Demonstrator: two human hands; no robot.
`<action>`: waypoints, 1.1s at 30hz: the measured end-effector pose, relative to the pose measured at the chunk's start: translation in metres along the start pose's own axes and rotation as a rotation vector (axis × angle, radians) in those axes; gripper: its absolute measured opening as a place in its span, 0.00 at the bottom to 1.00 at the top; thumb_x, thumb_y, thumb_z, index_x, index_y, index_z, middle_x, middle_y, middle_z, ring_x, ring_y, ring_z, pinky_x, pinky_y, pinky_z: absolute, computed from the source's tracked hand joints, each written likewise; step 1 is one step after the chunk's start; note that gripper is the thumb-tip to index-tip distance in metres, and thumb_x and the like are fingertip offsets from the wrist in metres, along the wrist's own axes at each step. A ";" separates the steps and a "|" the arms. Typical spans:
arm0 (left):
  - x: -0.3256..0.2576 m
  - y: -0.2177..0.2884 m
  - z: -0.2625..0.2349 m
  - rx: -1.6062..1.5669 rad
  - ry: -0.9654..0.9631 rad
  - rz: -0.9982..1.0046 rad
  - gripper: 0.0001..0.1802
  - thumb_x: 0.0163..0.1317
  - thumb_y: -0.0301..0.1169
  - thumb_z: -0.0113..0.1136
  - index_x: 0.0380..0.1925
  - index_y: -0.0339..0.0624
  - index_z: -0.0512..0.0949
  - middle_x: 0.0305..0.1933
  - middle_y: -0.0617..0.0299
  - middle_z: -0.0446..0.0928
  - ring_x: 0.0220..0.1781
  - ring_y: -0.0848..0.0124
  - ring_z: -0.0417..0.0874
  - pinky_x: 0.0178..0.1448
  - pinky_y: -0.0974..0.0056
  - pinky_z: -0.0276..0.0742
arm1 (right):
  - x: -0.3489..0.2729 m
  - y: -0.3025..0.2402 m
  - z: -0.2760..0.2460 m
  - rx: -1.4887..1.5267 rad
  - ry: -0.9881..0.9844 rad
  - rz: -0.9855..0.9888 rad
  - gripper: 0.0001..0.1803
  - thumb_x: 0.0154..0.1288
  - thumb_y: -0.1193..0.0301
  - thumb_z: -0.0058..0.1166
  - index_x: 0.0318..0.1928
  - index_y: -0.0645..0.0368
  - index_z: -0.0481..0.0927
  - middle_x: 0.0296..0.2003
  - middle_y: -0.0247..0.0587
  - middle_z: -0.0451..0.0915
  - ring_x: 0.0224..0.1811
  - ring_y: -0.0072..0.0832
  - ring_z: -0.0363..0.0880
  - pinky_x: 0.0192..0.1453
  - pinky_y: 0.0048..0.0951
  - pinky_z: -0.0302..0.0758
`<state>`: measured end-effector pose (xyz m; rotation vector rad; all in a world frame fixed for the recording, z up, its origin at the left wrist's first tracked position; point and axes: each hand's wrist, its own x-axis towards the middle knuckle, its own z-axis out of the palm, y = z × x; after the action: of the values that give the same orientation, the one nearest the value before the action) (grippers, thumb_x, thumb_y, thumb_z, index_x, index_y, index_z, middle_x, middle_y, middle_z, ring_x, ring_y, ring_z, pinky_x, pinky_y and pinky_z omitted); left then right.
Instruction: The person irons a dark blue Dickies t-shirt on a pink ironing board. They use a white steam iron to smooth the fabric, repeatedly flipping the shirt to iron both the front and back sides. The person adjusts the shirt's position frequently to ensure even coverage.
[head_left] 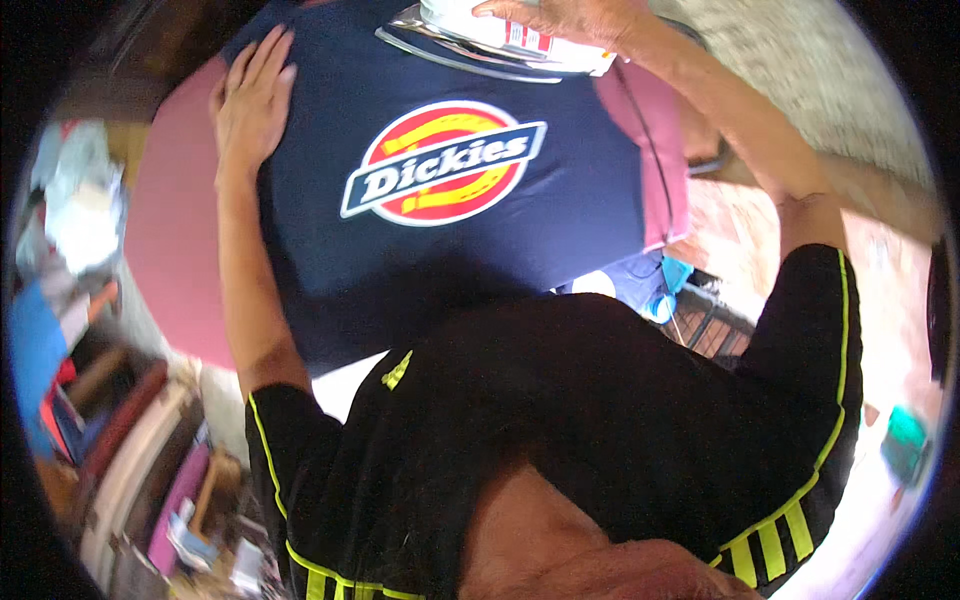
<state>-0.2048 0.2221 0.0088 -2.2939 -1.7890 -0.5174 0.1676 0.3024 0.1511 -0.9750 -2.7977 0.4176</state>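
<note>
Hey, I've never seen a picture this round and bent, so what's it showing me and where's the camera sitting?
There's no robot here, just a person's bare hands. A wide fisheye camera on the head looks down, so edges curve and the wearer's own black shirt fills the lower part. Dark blue cloth with a red and yellow print lies over a pink surface. The left hand rests flat at upper left; the right hand holds an iron, partly cut off at the top.
</note>
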 end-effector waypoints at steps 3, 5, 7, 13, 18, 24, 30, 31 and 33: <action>0.000 0.000 0.004 0.072 0.005 -0.030 0.25 0.78 0.48 0.38 0.73 0.67 0.65 0.78 0.77 0.61 0.79 0.68 0.60 0.77 0.45 0.53 | -0.066 0.020 -0.039 0.018 0.228 0.084 0.20 0.68 0.61 0.61 0.51 0.62 0.77 0.41 0.58 0.83 0.44 0.51 0.85 0.48 0.45 0.80; 0.000 0.000 -0.001 0.092 -0.014 -0.040 0.26 0.78 0.47 0.38 0.73 0.64 0.65 0.78 0.76 0.61 0.79 0.67 0.60 0.76 0.45 0.54 | -0.108 0.015 -0.067 0.040 0.252 0.455 0.19 0.67 0.62 0.62 0.51 0.62 0.78 0.40 0.56 0.83 0.44 0.45 0.86 0.49 0.43 0.81; -0.001 0.001 -0.002 0.081 -0.020 -0.035 0.26 0.78 0.47 0.38 0.73 0.63 0.65 0.78 0.76 0.61 0.79 0.66 0.60 0.76 0.45 0.54 | -0.145 0.011 -0.098 0.115 0.185 0.990 0.18 0.65 0.64 0.64 0.50 0.61 0.80 0.35 0.50 0.84 0.41 0.36 0.87 0.46 0.40 0.82; 0.007 0.007 0.002 0.057 -0.039 -0.033 0.26 0.78 0.47 0.40 0.72 0.62 0.66 0.78 0.76 0.61 0.79 0.64 0.60 0.75 0.43 0.54 | -0.272 0.105 -0.080 -0.191 0.147 1.028 0.36 0.68 0.41 0.55 0.53 0.65 0.80 0.32 0.53 0.84 0.32 0.38 0.83 0.39 0.38 0.78; -0.011 0.013 -0.002 0.087 0.023 -0.114 0.24 0.76 0.45 0.47 0.69 0.60 0.70 0.78 0.72 0.62 0.79 0.62 0.59 0.75 0.41 0.52 | -0.259 0.144 -0.045 -0.125 0.218 1.088 0.37 0.67 0.41 0.56 0.54 0.67 0.78 0.35 0.59 0.84 0.37 0.45 0.85 0.44 0.42 0.78; -0.062 0.077 -0.034 0.110 0.033 -0.374 0.27 0.74 0.47 0.50 0.70 0.57 0.68 0.79 0.58 0.57 0.80 0.55 0.56 0.75 0.39 0.51 | -0.248 0.194 -0.014 -0.189 0.350 0.995 0.42 0.67 0.38 0.51 0.63 0.65 0.74 0.50 0.67 0.81 0.53 0.52 0.83 0.57 0.44 0.75; -0.164 0.087 -0.058 0.166 0.120 -0.613 0.29 0.71 0.51 0.55 0.66 0.51 0.72 0.70 0.52 0.69 0.73 0.52 0.66 0.71 0.42 0.61 | -0.254 0.195 -0.019 -0.117 0.376 0.870 0.40 0.71 0.39 0.44 0.66 0.63 0.70 0.54 0.69 0.78 0.60 0.58 0.77 0.65 0.50 0.70; -0.174 0.089 -0.063 0.179 0.166 -0.620 0.28 0.70 0.51 0.56 0.65 0.49 0.73 0.67 0.51 0.71 0.71 0.51 0.68 0.70 0.43 0.64 | -0.256 0.193 -0.017 -0.199 0.452 0.769 0.37 0.72 0.42 0.45 0.67 0.58 0.70 0.55 0.66 0.78 0.60 0.57 0.77 0.65 0.50 0.70; -0.194 0.099 -0.079 0.221 0.159 -0.657 0.27 0.68 0.50 0.60 0.60 0.47 0.77 0.62 0.51 0.75 0.65 0.51 0.73 0.65 0.47 0.70 | -0.260 0.172 -0.008 -0.665 0.641 0.558 0.36 0.72 0.44 0.47 0.69 0.56 0.68 0.52 0.64 0.80 0.54 0.58 0.79 0.62 0.50 0.72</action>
<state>-0.1629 -0.0060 0.0136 -1.4468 -2.3560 -0.5372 0.4721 0.2701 0.0929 -1.6482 -2.0445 -0.7101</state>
